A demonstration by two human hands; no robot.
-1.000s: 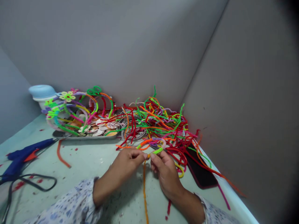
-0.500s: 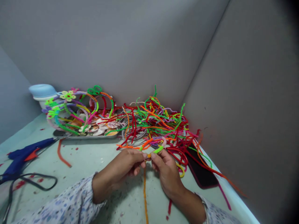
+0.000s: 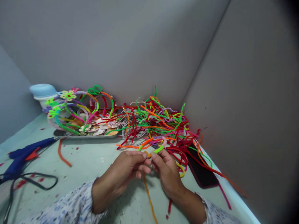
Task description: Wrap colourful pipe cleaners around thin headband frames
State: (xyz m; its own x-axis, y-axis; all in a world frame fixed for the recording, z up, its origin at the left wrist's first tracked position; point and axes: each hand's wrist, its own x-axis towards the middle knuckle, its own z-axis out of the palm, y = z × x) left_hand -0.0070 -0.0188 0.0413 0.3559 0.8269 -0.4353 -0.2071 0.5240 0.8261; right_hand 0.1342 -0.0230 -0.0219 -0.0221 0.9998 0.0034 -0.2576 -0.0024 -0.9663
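A multicoloured fuzzy ring (image 3: pixel 159 149), with green, pink, purple and orange sections, is held up between both hands. My right hand (image 3: pixel 167 169) pinches its green part near the end. My left hand (image 3: pixel 132 165) pinches an orange-yellow fuzzy stem (image 3: pixel 148 196) beside it, thumb and forefinger closed. The stem wraps round the ring between the fingertips, and its long tail hangs down towards the near edge. The fingers partly hide where ring and stem meet.
A metal tray (image 3: pixel 88 137) bears discs and finished flower hoops. Behind the hands lies a heap of coloured stems (image 3: pixel 161 119). A blue glue gun (image 3: pixel 21 158) with its cord is at left, a dark phone (image 3: pixel 203 174) at right, and a blue-lidded container (image 3: pixel 43 90) at back left.
The hanging tail of the orange-yellow stem has swung to the right at its lower end. My left fingers have shifted slightly round the stem; my right hand has hardly moved.
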